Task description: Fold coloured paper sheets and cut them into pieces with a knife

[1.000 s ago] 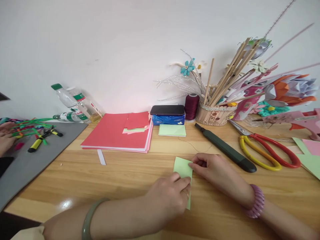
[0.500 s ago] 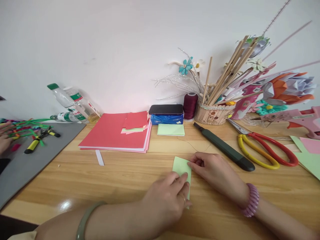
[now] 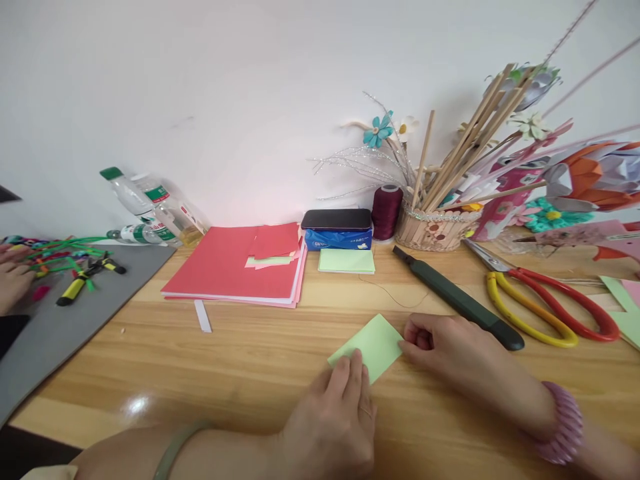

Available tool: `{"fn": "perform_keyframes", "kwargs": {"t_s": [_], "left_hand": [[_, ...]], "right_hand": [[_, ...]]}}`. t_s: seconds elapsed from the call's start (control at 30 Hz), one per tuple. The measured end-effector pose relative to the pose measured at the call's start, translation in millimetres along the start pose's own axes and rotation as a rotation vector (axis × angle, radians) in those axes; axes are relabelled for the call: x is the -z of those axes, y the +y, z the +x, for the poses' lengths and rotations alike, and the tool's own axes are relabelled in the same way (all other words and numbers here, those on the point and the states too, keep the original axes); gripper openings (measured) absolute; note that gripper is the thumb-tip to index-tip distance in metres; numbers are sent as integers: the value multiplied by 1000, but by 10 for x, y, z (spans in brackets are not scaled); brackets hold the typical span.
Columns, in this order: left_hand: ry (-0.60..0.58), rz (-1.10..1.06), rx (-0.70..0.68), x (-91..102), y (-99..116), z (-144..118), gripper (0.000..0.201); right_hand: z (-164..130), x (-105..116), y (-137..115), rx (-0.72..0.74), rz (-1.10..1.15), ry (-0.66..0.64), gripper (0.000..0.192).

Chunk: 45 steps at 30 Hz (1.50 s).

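Note:
A small light green paper (image 3: pixel 373 345) lies flat on the wooden table (image 3: pixel 250 360), turned like a diamond. My left hand (image 3: pixel 335 417) presses its near corner with the fingertips. At the paper's right corner my right hand (image 3: pixel 453 350), a pink bracelet on its wrist, pinches the edge between thumb and fingers. A green bangle sits on my left wrist.
Behind the paper lie a dark utility knife (image 3: pixel 457 298), red and yellow scissors (image 3: pixel 543 300), a green note pad (image 3: pixel 347 261), a phone on a blue tissue pack (image 3: pixel 337 230) and a red paper stack (image 3: pixel 240 267). Another person's hand (image 3: pixel 13 280) rests on a grey mat at far left.
The green paper has been turned from a narrow upright shape to a diamond lying more to the left. My left hand slid back toward me; my right hand shifted right.

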<state>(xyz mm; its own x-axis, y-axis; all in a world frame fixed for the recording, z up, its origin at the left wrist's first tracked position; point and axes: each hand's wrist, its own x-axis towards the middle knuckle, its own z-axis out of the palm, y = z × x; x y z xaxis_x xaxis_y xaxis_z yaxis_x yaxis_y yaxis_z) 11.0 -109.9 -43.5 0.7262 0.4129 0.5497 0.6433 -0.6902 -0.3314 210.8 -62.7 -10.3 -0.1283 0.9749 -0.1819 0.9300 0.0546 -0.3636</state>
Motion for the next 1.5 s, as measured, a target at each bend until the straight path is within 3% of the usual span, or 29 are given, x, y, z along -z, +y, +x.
{"fn": "perform_keyframes", "kwargs": {"t_s": [0.27, 0.33, 0.43, 0.5, 0.63, 0.83, 0.93, 1.0, 1.07, 1.13, 1.2, 1.27, 1.5], "left_hand": [[43, 66, -18, 68, 4, 72, 17], [52, 92, -15, 69, 15, 82, 17], [48, 92, -10, 64, 30, 87, 17], [48, 70, 3, 60, 34, 88, 17], [65, 69, 12, 52, 37, 90, 15], [91, 110, 10, 16, 65, 50, 13], [55, 31, 32, 10, 6, 58, 14], [-75, -112, 60, 15, -88, 106, 9], [-299, -221, 122, 22, -201, 180, 6], [-507, -254, 213, 22, -296, 251, 17], [-613, -271, 273, 12, -345, 291, 25], [-624, -270, 271, -8, -345, 291, 26], [-483, -99, 108, -77, -235, 173, 33]], "right_hand": [[-77, -38, 64, 105, -107, 91, 12], [-114, -56, 46, 260, -109, 161, 13], [-153, -125, -11, 678, -143, 272, 29], [-154, -185, -47, 847, -195, 299, 32], [-125, -275, -60, 830, -247, 273, 33], [-128, -259, -21, 744, -326, 411, 41], [-130, -230, -12, 713, -341, 415, 39], [-127, -224, -4, 690, -312, 393, 39], [-121, -228, 7, 662, -286, 374, 40], [-117, -236, 17, 642, -268, 366, 41], [-113, -241, 21, 641, -258, 351, 43], [-109, -242, 17, 661, -263, 324, 47], [-119, -218, -39, 675, -339, 296, 44]]}}
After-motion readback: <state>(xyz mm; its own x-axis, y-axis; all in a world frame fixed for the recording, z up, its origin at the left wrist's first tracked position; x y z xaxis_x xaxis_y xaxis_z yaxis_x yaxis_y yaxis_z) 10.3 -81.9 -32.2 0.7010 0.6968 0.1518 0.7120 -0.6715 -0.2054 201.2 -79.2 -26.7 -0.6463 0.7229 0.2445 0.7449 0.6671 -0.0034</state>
